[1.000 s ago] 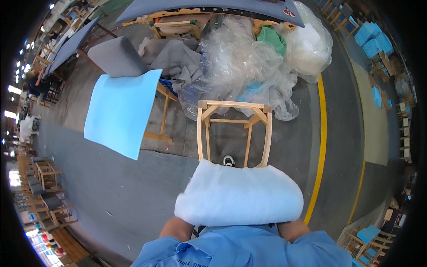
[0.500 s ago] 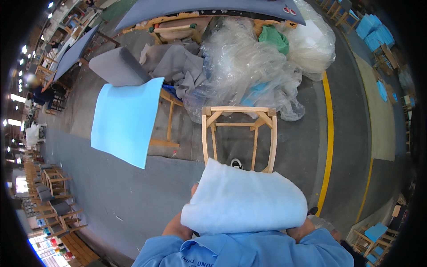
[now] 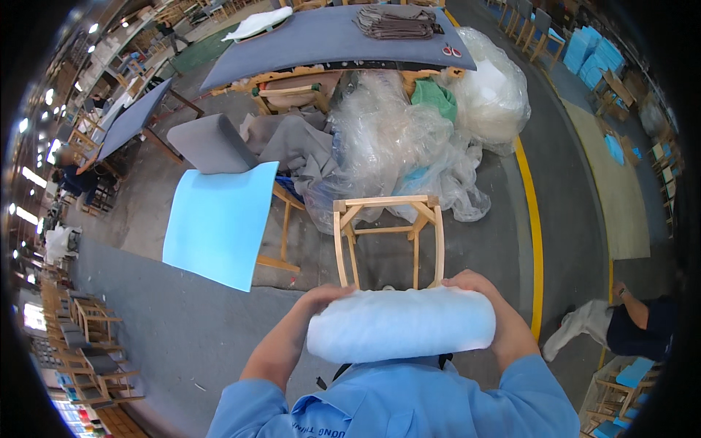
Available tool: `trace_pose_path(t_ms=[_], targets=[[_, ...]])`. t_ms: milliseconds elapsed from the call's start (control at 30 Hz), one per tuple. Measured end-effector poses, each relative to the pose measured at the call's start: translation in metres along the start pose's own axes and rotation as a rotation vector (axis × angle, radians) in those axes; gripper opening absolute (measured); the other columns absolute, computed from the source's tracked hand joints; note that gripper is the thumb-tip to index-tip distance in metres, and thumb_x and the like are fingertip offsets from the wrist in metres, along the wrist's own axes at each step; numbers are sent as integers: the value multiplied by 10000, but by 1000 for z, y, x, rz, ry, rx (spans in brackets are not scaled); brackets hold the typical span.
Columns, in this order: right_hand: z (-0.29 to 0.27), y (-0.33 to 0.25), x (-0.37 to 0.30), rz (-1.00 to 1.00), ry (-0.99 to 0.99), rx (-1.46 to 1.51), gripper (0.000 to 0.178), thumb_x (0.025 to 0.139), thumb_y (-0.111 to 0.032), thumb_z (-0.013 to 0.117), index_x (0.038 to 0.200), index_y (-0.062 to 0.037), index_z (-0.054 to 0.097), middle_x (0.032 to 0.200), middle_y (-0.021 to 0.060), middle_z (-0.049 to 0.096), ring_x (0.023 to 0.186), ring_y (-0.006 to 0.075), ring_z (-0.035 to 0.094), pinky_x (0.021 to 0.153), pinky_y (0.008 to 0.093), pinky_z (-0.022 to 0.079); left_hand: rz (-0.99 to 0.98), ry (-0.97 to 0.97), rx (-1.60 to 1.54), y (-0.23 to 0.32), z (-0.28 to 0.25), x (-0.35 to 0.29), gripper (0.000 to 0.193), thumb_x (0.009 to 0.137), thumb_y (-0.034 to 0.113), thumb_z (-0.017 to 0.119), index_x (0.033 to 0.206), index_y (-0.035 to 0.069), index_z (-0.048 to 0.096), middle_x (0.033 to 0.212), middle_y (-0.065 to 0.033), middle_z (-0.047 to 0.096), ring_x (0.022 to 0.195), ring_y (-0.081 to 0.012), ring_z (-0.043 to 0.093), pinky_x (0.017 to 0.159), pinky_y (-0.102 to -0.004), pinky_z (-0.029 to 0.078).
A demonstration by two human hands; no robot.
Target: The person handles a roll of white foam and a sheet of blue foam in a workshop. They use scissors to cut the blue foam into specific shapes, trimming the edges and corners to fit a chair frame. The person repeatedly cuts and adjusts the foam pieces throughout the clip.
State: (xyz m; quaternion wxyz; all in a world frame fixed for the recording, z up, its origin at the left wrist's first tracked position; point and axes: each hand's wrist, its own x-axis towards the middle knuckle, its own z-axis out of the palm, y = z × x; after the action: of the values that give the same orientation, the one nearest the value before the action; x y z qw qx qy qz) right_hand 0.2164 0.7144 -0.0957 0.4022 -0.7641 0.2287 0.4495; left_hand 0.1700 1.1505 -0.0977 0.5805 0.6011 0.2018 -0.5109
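A thick piece of white padding (image 3: 401, 325) with a soft, fluffy surface is held in front of my chest, its rounded side facing up. My left hand (image 3: 330, 293) grips its far left edge, and my right hand (image 3: 469, 282) grips the far right corner; the fingertips are partly hidden at the edge. Just beyond stands a bare wooden chair frame (image 3: 387, 201) with an open top and corner braces. The padding overlaps the lower part of that frame in view.
To the left, a light-blue foam sheet (image 3: 219, 226) lies over a chair with a grey backrest (image 3: 212, 144). Crumpled clear plastic (image 3: 387, 131) and grey cloth (image 3: 299, 139) are heaped beyond. A padded table (image 3: 314, 44) carries folded fabric and scissors (image 3: 451, 50). Another person (image 3: 635, 321) is at the right.
The padding now looks narrower, turned more edge-on. Both hands have come into view on its far edge. My view has tilted up, showing more of the table, and a person has appeared at right.
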Motion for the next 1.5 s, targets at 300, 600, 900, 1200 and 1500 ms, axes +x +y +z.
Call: trace_pose_path(t_ms=[300, 600, 900, 1200, 1500], targets=[[-9, -62, -59, -770, 216, 584, 124, 1023, -197, 632, 1041, -74, 638, 860, -41, 615, 746, 64, 546, 666, 268, 468, 482, 172, -343, 68, 14, -79, 403, 994, 222, 677, 1321, 1, 597, 1219, -93, 691, 1105, -195, 679, 917, -329, 564], [-61, -130, -287, -1521, 654, 704, 168, 1085, -188, 552, 1153, -49, 618, 1047, -12, 650, 929, 55, 560, 848, 223, 462, 1313, 246, -97, 157, 82, -290, 513, 1047, 224, 619, 1496, 39, 451, 1320, -62, 638, 1197, -141, 606, 1015, -326, 504], [-66, -114, -363, -1888, 801, 818, 219, 1084, -193, 570, 1224, -26, 595, 1148, 52, 679, 1007, 103, 612, 931, 274, 496, 1689, 289, 106, 132, 149, -375, 525, 1044, 183, 627, 1502, 19, 431, 1339, -67, 617, 1234, -141, 572, 1039, -326, 470], [-91, -174, -332, -1663, 1180, 563, 184, 1073, -199, 583, 1151, -35, 612, 1033, 36, 685, 924, 51, 591, 812, 236, 476, 1674, 558, 89, 174, 139, -344, 341, 1057, 122, 564, 1372, 6, 504, 1232, -52, 634, 1132, -108, 572, 966, -288, 469], [-117, -245, -76, -1052, 1139, -254, 234, 1039, -272, 548, 1181, -86, 556, 958, 235, 690, 937, 486, 645, 786, 549, 487, 1084, 951, 454, 258, 2, -112, 346, 1002, 248, 569, 1263, 23, 537, 1215, -251, 657, 1163, -455, 602, 987, -474, 467]])
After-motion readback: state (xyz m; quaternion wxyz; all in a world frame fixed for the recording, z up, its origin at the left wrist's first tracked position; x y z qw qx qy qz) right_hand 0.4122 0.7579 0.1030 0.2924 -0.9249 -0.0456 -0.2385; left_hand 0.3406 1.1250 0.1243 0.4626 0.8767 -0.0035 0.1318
